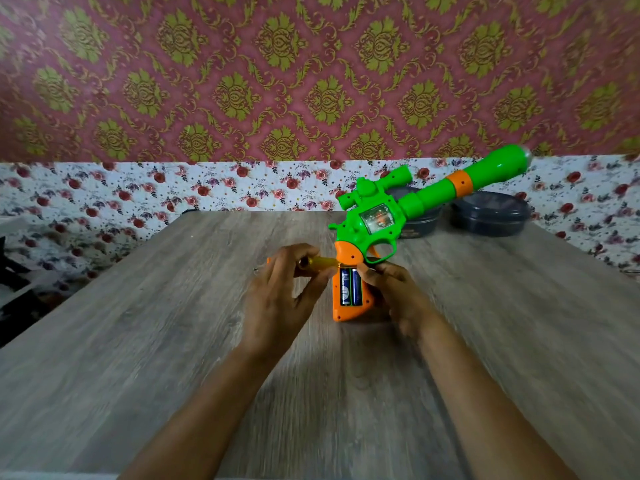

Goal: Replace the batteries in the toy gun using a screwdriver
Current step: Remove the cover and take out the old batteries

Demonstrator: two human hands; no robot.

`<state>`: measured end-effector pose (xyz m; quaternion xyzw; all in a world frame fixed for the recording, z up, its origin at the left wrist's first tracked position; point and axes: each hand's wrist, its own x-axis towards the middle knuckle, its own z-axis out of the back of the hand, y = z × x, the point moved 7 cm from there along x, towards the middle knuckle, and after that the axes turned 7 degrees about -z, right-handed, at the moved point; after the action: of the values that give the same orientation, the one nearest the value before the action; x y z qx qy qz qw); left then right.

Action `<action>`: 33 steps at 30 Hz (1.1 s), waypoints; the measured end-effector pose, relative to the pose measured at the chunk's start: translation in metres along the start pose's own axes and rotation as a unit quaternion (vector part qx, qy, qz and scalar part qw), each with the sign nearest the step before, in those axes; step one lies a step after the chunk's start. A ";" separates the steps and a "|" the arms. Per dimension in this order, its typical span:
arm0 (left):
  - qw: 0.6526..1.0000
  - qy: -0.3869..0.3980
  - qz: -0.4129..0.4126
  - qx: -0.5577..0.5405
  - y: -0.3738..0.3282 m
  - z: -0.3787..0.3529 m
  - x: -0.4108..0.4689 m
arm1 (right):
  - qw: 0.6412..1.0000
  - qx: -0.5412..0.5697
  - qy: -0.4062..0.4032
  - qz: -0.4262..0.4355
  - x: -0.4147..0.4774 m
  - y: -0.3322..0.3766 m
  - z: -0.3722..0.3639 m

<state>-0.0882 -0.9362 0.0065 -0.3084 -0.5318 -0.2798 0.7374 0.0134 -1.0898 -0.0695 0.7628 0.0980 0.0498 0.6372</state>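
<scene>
A green toy gun point(408, 202) with an orange grip point(341, 306) stands tilted on the wooden table point(138, 341), barrel pointing up to the right. The battery bay in the grip is uncovered and shows two blue batteries point(350, 286) side by side. My right hand point(391, 292) grips the orange grip from the right, a finger at the bay's top edge. My left hand point(280, 289) holds a yellow-handled screwdriver point(320, 263) that lies sideways, pointing at the top of the grip. A bit of orange shows behind my left hand; I cannot tell what it is.
Two dark round lidded containers point(490, 214) stand at the table's far right, behind the gun barrel. A floral cloth point(104, 199) lies beyond the table's far edge, below a patterned wall. Dark items sit off the table's left side.
</scene>
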 end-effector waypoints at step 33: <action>0.977 0.094 -0.188 0.046 -0.030 -0.022 -0.008 | 0.999 -0.027 0.010 0.024 0.004 0.003 0.006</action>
<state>-0.0989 -0.9715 -0.0020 -0.1409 -0.5212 -0.4160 0.7317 0.0183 -1.0951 -0.0679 0.7472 0.0848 0.0746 0.6549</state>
